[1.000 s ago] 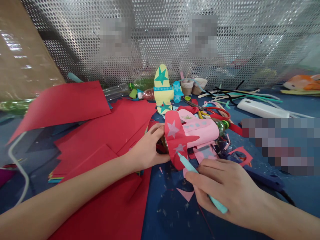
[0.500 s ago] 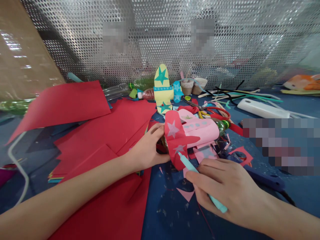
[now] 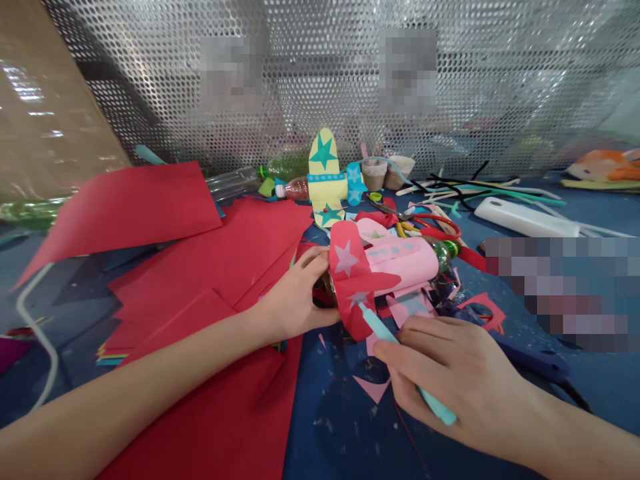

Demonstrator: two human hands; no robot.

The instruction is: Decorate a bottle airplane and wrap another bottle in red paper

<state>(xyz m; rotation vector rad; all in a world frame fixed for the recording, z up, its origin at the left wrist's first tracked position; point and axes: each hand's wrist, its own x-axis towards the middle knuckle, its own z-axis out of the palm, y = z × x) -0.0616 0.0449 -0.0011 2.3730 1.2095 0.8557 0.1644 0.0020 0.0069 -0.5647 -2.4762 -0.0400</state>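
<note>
My left hand (image 3: 303, 293) is closed around the near end of a toy plane made from a plastic bottle (image 3: 326, 291), wrapped in pink paper (image 3: 406, 261). Its red paper tail (image 3: 356, 319) carries pale stars. Between the fingers of my right hand (image 3: 445, 373) is a light-blue marker pen (image 3: 381, 327). The pen's tip touches the lower star on the red tail. The bottle's green neck and cap (image 3: 444, 252) show at the far right end. Behind it lies a similar yellow and blue paper-covered bottle plane (image 3: 327, 190).
Red paper sheets (image 3: 200, 267) spread over the left side. Scissors (image 3: 433, 223), a blue glue gun (image 3: 530, 357) and paper scraps (image 3: 373, 388) lie around the plane. A white power strip (image 3: 525, 217) is at right. A perforated metal panel (image 3: 320, 73) stands behind.
The marker's tip has shifted very slightly to the right and up on the lower star. My left hand and the plane stay in place.
</note>
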